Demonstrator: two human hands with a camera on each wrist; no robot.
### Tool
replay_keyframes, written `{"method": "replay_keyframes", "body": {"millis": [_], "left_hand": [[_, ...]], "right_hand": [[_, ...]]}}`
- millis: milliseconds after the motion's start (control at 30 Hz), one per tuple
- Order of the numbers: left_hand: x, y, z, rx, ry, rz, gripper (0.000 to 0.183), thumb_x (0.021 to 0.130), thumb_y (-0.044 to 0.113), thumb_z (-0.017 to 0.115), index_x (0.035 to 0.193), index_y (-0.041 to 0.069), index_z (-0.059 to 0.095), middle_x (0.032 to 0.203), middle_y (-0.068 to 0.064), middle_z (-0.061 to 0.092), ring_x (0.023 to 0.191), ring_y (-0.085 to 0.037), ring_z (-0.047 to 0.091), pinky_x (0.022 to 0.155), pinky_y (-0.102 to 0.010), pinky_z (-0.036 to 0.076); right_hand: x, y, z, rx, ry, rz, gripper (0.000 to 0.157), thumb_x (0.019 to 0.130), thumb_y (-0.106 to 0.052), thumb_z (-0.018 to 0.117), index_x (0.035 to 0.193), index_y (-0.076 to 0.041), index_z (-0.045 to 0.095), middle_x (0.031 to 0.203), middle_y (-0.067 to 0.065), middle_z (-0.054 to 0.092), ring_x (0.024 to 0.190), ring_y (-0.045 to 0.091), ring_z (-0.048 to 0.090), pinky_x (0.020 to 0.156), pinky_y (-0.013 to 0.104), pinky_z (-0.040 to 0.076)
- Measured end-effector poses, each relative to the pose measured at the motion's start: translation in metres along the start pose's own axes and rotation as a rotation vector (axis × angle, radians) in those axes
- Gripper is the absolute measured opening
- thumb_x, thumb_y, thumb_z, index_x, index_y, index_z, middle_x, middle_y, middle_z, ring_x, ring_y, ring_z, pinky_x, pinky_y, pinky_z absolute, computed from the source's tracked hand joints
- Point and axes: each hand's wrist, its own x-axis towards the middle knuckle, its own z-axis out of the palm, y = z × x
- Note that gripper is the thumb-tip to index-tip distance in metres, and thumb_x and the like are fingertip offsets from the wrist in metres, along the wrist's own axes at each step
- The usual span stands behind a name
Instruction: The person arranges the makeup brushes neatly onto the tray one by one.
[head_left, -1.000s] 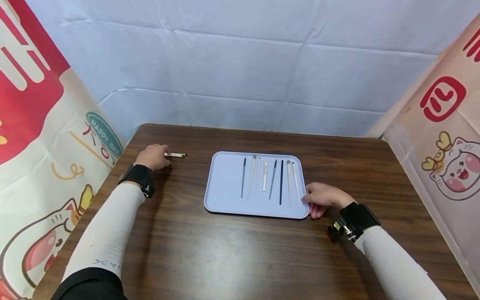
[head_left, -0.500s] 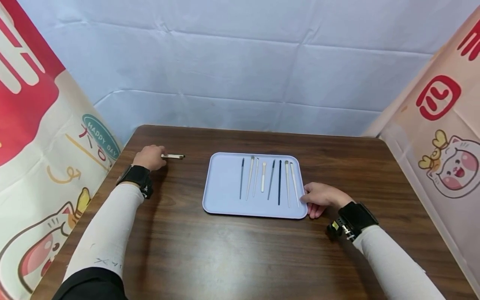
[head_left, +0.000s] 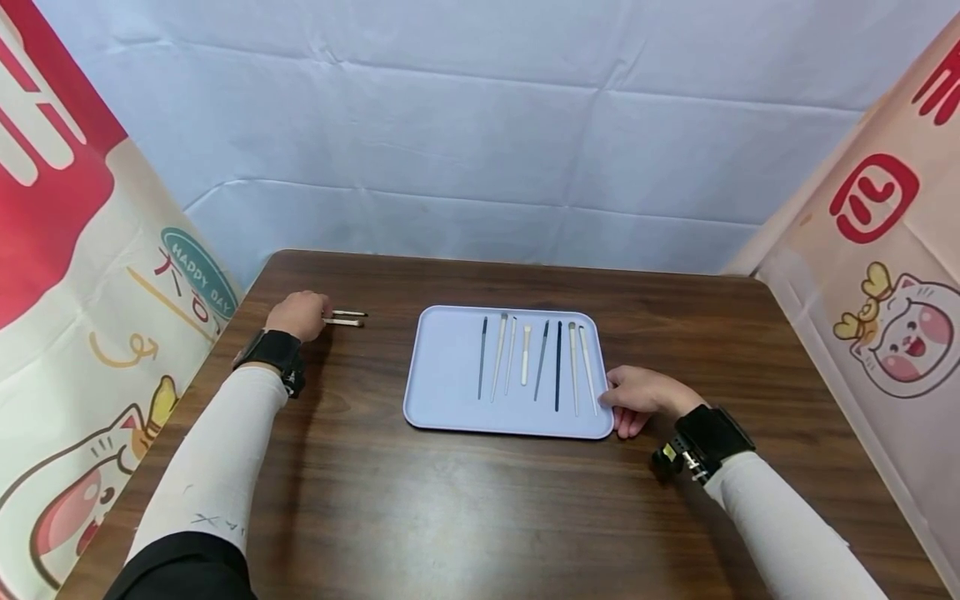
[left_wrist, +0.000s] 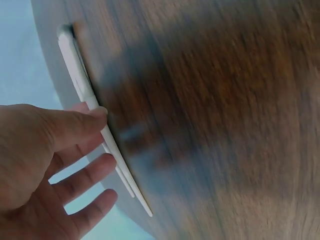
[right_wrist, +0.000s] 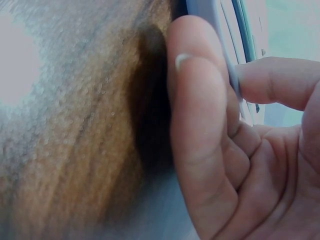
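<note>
At the table's far left, my left hand pinches two slim pale brushes between thumb and fingers. Their ends poke out to the right, slightly spread. The left wrist view shows the white handles of the brushes running past the thumb tip, close over the wood, with a thicker end at the top. My right hand grips the right rim of a pale lavender tray, thumb over the edge and fingers curled beneath. Several thin brushes, white-handled and dark, lie side by side on the tray.
The brown wooden table reaches back to a pale blue cloth backdrop. Printed cartoon sheets hang along the left and right sides. Bare tabletop lies between the left hand and the tray.
The two brushes in the left hand, close together before, now stand apart at their ends. Both hands stay in place; the right still holds the tray's rim. The head view has shifted slightly.
</note>
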Motion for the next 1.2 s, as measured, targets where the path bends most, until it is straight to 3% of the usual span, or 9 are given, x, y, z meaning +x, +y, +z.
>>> {"method": "replay_keyframes", "body": {"millis": [267,533,733,933,1200], "left_hand": [[0.004,-0.016,0.011,-0.005,0.019,0.055,0.013,0.098,0.006,0.064,0.108,-0.001,0.069,0.106,-0.022,0.068,0.093,-0.036,0.063,0.081,-0.051,0.052],[0.008,-0.028,0.016,-0.032,-0.008,0.096,0.009,0.099,0.009,0.063,0.101,0.002,0.069,0.1,-0.017,0.067,0.09,-0.032,0.062,0.08,-0.049,0.051],[0.009,-0.035,0.014,-0.088,0.009,0.173,0.007,0.102,0.009,0.06,0.102,0.003,0.063,0.096,-0.013,0.066,0.087,-0.028,0.061,0.078,-0.047,0.048],[0.009,-0.027,0.007,-0.12,-0.007,0.187,0.004,0.102,0.006,0.059,0.102,0.002,0.059,0.092,-0.012,0.063,0.081,-0.027,0.055,0.075,-0.045,0.045],[0.009,-0.01,-0.002,-0.106,-0.053,0.121,0.016,0.101,0.005,0.058,0.114,-0.004,0.06,0.101,-0.019,0.066,0.09,-0.031,0.063,0.078,-0.047,0.05]], "right_hand": [[0.0,0.0,0.001,-0.004,-0.001,-0.005,0.009,0.1,-0.008,0.052,0.1,0.0,0.054,0.067,0.009,0.066,0.051,0.013,0.065,0.05,0.027,0.056],[0.001,0.001,0.002,0.0,-0.005,-0.008,0.009,0.1,-0.008,0.052,0.099,0.0,0.054,0.066,0.009,0.066,0.051,0.013,0.065,0.05,0.027,0.056],[0.001,0.001,0.0,0.003,0.0,-0.005,0.007,0.1,-0.007,0.051,0.098,0.0,0.052,0.066,0.009,0.067,0.05,0.013,0.065,0.05,0.028,0.056],[0.001,0.001,-0.001,-0.003,-0.002,-0.006,0.008,0.1,-0.008,0.052,0.099,0.0,0.053,0.066,0.009,0.067,0.051,0.013,0.066,0.05,0.027,0.056],[0.001,0.001,0.0,-0.011,-0.002,-0.006,0.009,0.1,-0.008,0.052,0.1,0.0,0.053,0.066,0.009,0.067,0.051,0.013,0.066,0.05,0.028,0.056]]}}
